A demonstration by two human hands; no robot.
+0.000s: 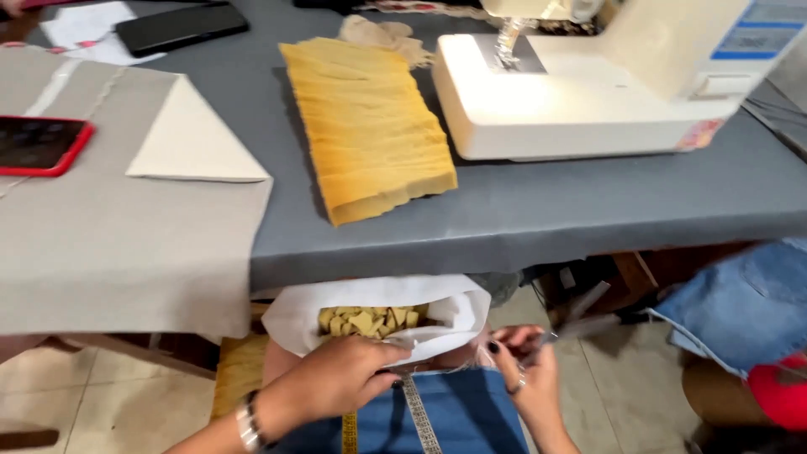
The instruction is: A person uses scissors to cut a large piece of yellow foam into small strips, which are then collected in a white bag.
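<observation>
My left hand grips the near rim of a white bag that rests on my lap below the table edge; the bag holds several small yellow fabric pieces. My right hand holds the bag's right corner together with a pair of scissors, whose blades point up and right. A measuring tape hangs down over my blue-clad lap. On the grey table above lies a stack of yellow fabric strips.
A white sewing machine stands at the table's back right. A beige cloth with a folded white triangle drapes the left side. A red-cased phone and a black phone lie left. Blue denim sits at the right.
</observation>
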